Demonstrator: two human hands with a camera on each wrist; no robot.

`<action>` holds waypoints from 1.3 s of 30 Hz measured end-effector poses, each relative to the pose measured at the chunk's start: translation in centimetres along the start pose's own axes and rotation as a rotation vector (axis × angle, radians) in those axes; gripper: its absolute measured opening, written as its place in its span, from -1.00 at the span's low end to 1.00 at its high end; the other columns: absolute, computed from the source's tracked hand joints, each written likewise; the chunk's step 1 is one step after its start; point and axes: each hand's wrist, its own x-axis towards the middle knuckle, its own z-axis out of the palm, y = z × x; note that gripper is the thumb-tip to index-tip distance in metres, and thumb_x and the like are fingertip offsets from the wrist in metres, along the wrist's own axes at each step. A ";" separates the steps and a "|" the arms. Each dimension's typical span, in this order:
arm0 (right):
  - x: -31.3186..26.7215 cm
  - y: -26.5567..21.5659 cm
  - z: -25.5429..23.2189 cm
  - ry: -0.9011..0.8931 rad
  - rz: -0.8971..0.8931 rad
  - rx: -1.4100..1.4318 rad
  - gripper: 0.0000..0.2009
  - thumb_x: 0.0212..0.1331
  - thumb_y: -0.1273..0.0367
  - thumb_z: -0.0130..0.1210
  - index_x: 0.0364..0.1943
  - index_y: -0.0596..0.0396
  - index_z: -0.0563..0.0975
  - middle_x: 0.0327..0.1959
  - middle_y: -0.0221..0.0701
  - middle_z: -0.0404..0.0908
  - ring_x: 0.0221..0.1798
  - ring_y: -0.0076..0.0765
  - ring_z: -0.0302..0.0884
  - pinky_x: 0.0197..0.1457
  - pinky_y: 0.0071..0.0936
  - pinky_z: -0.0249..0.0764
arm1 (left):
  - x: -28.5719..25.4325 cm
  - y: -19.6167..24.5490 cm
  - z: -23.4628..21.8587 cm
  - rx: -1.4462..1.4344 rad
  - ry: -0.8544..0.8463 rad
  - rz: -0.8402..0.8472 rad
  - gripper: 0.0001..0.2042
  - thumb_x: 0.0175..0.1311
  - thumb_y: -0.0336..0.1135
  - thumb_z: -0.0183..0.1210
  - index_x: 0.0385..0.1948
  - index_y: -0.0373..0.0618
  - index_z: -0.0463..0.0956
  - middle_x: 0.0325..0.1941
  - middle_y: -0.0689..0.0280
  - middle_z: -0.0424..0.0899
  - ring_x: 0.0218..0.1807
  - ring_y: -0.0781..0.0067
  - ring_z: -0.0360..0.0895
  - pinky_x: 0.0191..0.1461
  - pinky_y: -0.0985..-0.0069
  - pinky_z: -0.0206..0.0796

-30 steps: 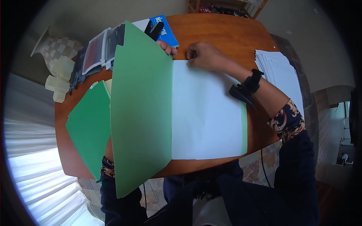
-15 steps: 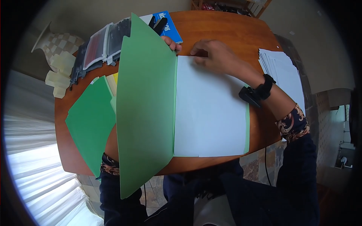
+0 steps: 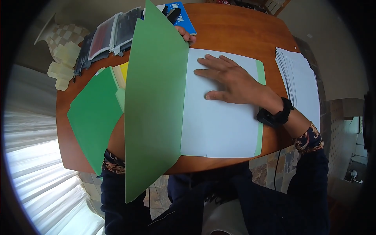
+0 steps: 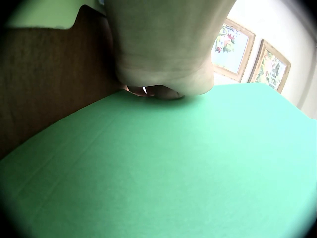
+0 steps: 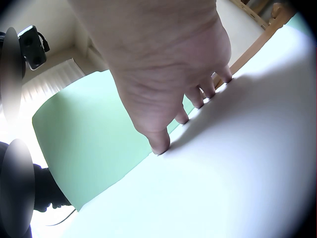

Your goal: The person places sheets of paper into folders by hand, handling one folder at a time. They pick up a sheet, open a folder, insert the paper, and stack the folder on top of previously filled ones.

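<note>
A light green paper folder lies opened on the table, its cover (image 3: 158, 102) standing raised on the left. White paper (image 3: 219, 129) covers its right side, leaving a thin green strip at the outer edge. My left hand (image 3: 185, 35) is mostly hidden behind the cover, with curled fingers showing at its top edge near the fold; the left wrist view has the hand (image 4: 163, 49) close against the green card (image 4: 173, 163). My right hand (image 3: 237, 80) is spread over the upper part of the paper, fingertips touching the sheet (image 5: 213, 183) in the right wrist view.
On the table's left lie darker green folders (image 3: 92, 117). Behind them are zip pouches (image 3: 105, 41) and a blue notebook (image 3: 184, 19) with a black object (image 3: 173, 15) on it. A stack of white paper (image 3: 299, 82) sits at right. A checkered vase (image 3: 66, 37) stands beyond the left edge.
My right hand has come down from the paper's top edge onto the sheet, its fingers spreading out. My left hand stays at the cover's top. The head view has shifted slightly.
</note>
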 end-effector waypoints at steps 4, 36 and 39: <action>-0.1 -0.3 0.0 -0.005 0.001 -0.005 -0.38 0.23 0.00 0.18 0.31 0.00 0.43 0.46 -0.12 0.26 0.56 0.00 0.06 0.61 0.01 -0.09 | 0.2 -0.2 0.6 0.026 -0.048 0.038 -0.54 0.41 -0.10 0.14 0.21 -0.18 0.37 0.16 0.19 0.52 0.40 0.16 0.36 0.51 0.39 0.17; -5.9 9.1 -5.0 0.748 0.715 0.939 -0.71 0.39 0.23 0.02 -0.21 0.17 0.67 -0.42 -0.45 0.67 -0.42 -0.60 0.56 -0.37 -0.59 0.44 | 5.1 -4.1 10.0 1.535 0.671 -0.233 -0.77 0.09 -0.56 0.15 -0.18 -0.30 0.56 -0.25 0.23 0.68 -0.19 0.42 0.65 0.02 0.49 0.49; -6.3 9.3 -4.9 0.610 0.805 0.801 -0.72 0.31 0.21 0.08 -0.29 0.14 0.68 -0.54 -0.50 0.59 -0.57 -0.64 0.43 -0.47 -0.57 0.35 | 4.8 -3.9 9.7 1.640 0.658 -0.240 -0.78 0.12 -0.52 0.18 -0.17 -0.28 0.57 -0.23 0.27 0.69 -0.18 0.49 0.63 -0.01 0.55 0.46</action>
